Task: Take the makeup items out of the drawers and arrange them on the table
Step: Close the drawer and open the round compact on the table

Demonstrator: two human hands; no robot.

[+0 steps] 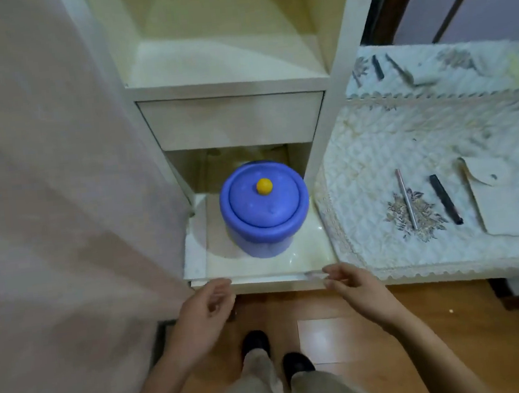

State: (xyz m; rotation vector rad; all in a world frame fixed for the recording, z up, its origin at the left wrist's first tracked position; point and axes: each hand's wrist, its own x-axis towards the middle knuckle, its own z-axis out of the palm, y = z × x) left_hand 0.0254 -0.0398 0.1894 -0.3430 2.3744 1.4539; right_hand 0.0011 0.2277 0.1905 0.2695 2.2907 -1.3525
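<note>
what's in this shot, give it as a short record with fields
lower drawer: pulled out
upper drawer: closed
blue lidded container: upright in the lower drawer, yellow knob on its lid
left hand: fingers loosely curled at the lower drawer's front edge, holding nothing
right hand: at the same edge, blurred, grip unclear
quilted table cover: slim silver stick and black stick lie side by side, apart
</note>
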